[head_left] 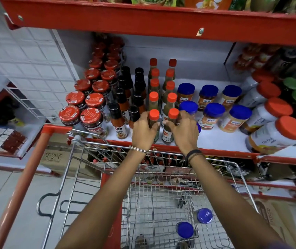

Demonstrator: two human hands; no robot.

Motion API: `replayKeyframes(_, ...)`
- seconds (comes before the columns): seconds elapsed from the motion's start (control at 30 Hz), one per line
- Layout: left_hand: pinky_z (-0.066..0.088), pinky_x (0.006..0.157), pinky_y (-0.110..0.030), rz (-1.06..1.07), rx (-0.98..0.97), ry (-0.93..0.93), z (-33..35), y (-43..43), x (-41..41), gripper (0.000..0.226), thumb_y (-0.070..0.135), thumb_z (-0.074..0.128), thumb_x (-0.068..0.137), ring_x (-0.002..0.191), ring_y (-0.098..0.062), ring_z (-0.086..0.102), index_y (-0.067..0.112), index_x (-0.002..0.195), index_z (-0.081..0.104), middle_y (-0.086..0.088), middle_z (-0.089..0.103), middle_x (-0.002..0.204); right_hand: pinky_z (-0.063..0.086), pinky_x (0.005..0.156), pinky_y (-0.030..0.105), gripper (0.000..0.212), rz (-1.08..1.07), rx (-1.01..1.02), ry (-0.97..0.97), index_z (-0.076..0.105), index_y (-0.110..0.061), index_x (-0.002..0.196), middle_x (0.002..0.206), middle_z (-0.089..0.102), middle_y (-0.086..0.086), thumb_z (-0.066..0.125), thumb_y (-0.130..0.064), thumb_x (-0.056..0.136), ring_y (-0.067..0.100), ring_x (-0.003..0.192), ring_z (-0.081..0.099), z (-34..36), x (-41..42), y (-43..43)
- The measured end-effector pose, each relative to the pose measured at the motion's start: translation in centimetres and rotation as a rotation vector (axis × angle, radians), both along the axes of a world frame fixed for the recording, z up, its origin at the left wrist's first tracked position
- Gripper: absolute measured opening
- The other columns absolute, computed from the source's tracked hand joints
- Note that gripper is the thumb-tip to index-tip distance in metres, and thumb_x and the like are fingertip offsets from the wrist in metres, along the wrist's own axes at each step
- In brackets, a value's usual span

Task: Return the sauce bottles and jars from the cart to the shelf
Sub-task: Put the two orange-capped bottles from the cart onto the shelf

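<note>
Two green chilli sauce bottles with orange caps stand at the front edge of the white shelf (213,139). My left hand (143,132) wraps around the left bottle (153,116). My right hand (184,131) grips the right bottle (172,115). Behind them run two rows of the same bottles (154,85). In the wire cart (93,177) below, two blue-lidded jars remain, one jar (204,215) at the right and another jar (184,230) nearer me.
Red-lidded jars (89,115) and black-capped sauce bottles (115,112) fill the shelf's left. Blue-lidded jars (213,112) and large orange-lidded jam jars (276,135) stand to the right. A red shelf edge (143,18) hangs overhead. The cart's red handle (18,191) slants at left.
</note>
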State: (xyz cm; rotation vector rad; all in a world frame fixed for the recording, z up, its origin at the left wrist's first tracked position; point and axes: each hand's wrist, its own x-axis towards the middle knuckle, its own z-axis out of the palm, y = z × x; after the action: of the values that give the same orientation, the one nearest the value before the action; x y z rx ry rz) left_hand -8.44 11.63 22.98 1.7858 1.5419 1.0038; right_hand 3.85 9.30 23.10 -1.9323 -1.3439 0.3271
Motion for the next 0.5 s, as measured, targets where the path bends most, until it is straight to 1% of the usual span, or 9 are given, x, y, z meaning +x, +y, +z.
replayKeyframes(0.1, 0.052, 0.082, -0.038, -0.014, 0.04, -0.027, -0.7, -0.3, -0.1, 0.046, 0.008, 0.065, 0.081, 0.102, -0.034, 0.062, 0.009, 0.123, 0.046, -0.018, 0.068, 0.109, 0.039, 0.062, 0.031, 0.039, 0.023, -0.014, -0.019, 0.054, -0.006, 0.093, 0.09, 0.064, 0.013, 0.072, -0.036, 0.076, 0.023, 0.074, 0.053, 0.4, 0.1, -0.1)
replayKeyframes(0.13, 0.053, 0.085, -0.042, -0.02, 0.054, -0.037, -1.0, -0.4, -0.1, 0.05, 0.005, 0.064, 0.081, 0.105, -0.034, 0.062, 0.01, 0.126, 0.043, -0.018, 0.066, 0.112, 0.041, 0.063, 0.031, 0.039, 0.035, -0.02, -0.017, 0.055, -0.006, 0.094, 0.09, 0.065, 0.014, 0.072, -0.036, 0.076, 0.024, 0.075, 0.055, 0.4, 0.2, -0.1)
replayKeyframes(0.2, 0.052, 0.09, -0.046, -0.038, 0.066, -0.057, -1.5, -0.9, -0.4, 0.054, 0.003, 0.061, 0.082, 0.111, -0.033, 0.059, 0.012, 0.131, 0.038, -0.017, 0.063, 0.12, 0.05, 0.067, 0.035, 0.042, 0.057, -0.029, -0.012, 0.056, -0.007, 0.097, 0.094, 0.067, 0.014, 0.073, -0.038, 0.075, 0.029, 0.083, 0.062, 0.5, 0.5, -0.5)
replayKeyframes(0.3, 0.047, 0.099, -0.051, -0.058, 0.109, -0.074, -1.9, -2.8, -0.6, 0.053, 0.013, 0.054, 0.089, 0.122, -0.031, 0.051, 0.011, 0.137, 0.031, -0.015, 0.05, 0.137, 0.056, 0.076, 0.044, 0.049, 0.061, 0.004, -0.017, 0.055, -0.012, 0.111, 0.109, 0.067, 0.012, 0.072, -0.04, 0.075, 0.03, 0.098, 0.063, 0.8, 0.9, -2.2)
replayKeyframes(0.33, 0.044, 0.103, -0.049, -0.062, 0.143, -0.076, -1.9, -3.8, -0.6, 0.05, 0.018, 0.052, 0.091, 0.127, -0.028, 0.047, 0.009, 0.136, 0.032, -0.015, 0.046, 0.14, 0.056, 0.078, 0.044, 0.053, 0.054, 0.025, -0.014, 0.053, -0.013, 0.116, 0.114, 0.066, 0.01, 0.071, -0.042, 0.076, 0.029, 0.102, 0.062, 0.9, 1.0, -3.2)
replayKeyframes(0.4, 0.038, 0.11, -0.033, -0.078, 0.214, -0.078, -1.9, -6.4, -0.5, 0.044, 0.019, 0.052, 0.092, 0.132, -0.017, 0.039, 0.008, 0.133, 0.038, -0.011, 0.043, 0.141, 0.057, 0.078, 0.042, 0.054, 0.055, 0.086, -0.007, 0.052, -0.016, 0.121, 0.117, 0.065, 0.007, 0.066, -0.046, 0.079, 0.025, 0.102, 0.063, 0.8, 1.4, -6.1)
replayKeyframes(0.43, 0.034, 0.111, -0.024, -0.096, 0.241, -0.075, -2.0, -7.7, -0.5, 0.041, 0.017, 0.053, 0.092, 0.131, -0.011, 0.037, 0.009, 0.13, 0.041, -0.008, 0.045, 0.139, 0.056, 0.077, 0.039, 0.051, 0.074, 0.115, -0.009, 0.053, -0.016, 0.121, 0.117, 0.065, 0.006, 0.064, -0.046, 0.081, 0.023, 0.1, 0.064, 0.4, 1.6, -7.7)
replayKeyframes(0.47, 0.032, 0.11, -0.018, -0.125, 0.255, -0.072, -2.4, -9.0, -0.4, 0.038, 0.016, 0.054, 0.091, 0.129, -0.007, 0.038, 0.009, 0.127, 0.044, -0.006, 0.047, 0.136, 0.056, 0.077, 0.036, 0.048, 0.105, 0.131, -0.017, 0.054, -0.017, 0.12, 0.116, 0.065, 0.006, 0.063, -0.044, 0.082, 0.021, 0.097, 0.064, -0.2, 2.0, -9.5)
replayKeyframes(0.5, 0.034, 0.108, -0.018, -0.162, 0.238, -0.07, -3.1, -10.2, -0.3, 0.036, 0.016, 0.055, 0.091, 0.126, -0.007, 0.04, 0.009, 0.125, 0.045, -0.006, 0.048, 0.133, 0.055, 0.077, 0.033, 0.044, 0.141, 0.123, -0.027, 0.055, -0.017, 0.119, 0.114, 0.065, 0.005, 0.062, -0.042, 0.084, 0.017, 0.094, 0.064, -1.1, 2.4, -11.1)
